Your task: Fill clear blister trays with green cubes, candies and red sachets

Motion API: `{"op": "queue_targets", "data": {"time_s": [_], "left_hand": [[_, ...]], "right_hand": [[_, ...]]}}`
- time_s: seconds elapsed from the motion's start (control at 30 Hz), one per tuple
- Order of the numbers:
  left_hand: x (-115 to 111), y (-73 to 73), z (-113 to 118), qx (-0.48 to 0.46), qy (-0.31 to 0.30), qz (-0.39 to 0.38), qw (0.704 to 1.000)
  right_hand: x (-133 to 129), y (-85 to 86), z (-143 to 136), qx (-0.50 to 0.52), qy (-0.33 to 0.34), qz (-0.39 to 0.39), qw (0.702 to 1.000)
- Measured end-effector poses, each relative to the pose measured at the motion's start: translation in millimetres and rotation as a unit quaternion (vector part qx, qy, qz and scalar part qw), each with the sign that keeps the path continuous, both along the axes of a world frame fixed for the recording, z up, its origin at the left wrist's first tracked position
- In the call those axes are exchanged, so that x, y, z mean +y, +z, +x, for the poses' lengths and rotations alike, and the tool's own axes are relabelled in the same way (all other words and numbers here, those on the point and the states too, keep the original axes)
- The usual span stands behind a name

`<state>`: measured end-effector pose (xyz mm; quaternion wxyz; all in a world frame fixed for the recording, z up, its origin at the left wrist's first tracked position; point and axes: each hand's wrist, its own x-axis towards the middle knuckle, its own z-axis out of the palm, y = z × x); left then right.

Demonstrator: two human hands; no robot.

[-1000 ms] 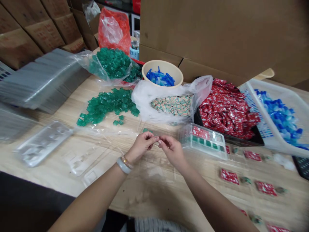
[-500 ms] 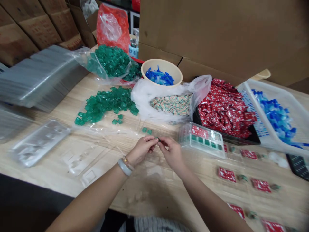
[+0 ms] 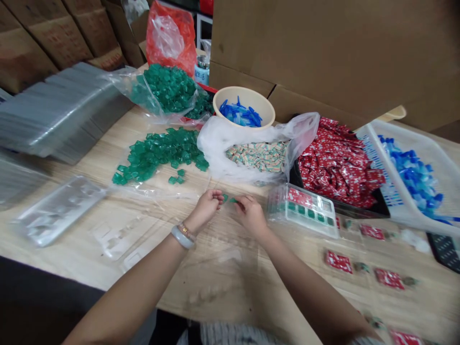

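My left hand (image 3: 205, 207), with a pale bangle at the wrist, lies on the wooden table, its curled fingertips touching a small loose green piece (image 3: 224, 196). Whether it grips anything is hidden. My right hand (image 3: 249, 214) lies just to the right and pinches another small green piece (image 3: 233, 200) at its fingertips. Both hands rest over a clear plastic blister tray (image 3: 230, 254) that is hard to make out. A pile of green pieces (image 3: 158, 152) lies on clear film to the far left of the hands.
A filled clear tray (image 3: 304, 208) sits right of my hands. Behind stand a white bag of wrapped sweets (image 3: 257, 155), a red packet heap (image 3: 338, 165), a bowl of blue parts (image 3: 244, 112) and a white basket (image 3: 413, 172). Clear tray stacks (image 3: 53, 115) lie left.
Both hands have moved forward, away from me, from a joined pinch over the blister tray to the loose green pieces. The camera view shifted slightly.
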<state>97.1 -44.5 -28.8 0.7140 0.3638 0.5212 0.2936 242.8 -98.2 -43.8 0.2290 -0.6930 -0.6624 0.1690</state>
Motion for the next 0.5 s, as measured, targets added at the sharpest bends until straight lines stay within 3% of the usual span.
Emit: {"op": "queue_targets", "data": {"time_s": [0.13,0.33,0.5], "left_hand": [[0.4,-3.1,0.7,0.020,-0.024,0.043,0.999],[1.2,-7.5,3.0,0.064,-0.043,0.070,0.995],[1.7,-12.0,3.1,0.068,-0.044,0.083,0.993]], "right_hand": [[-3.0,-2.5,6.4,0.058,-0.005,0.019,0.998],[-1.0,7.1,-0.9,-0.039,0.024,-0.005,0.999],[9.0,-0.3,7.6,0.049,-0.016,-0.058,0.997]]}}
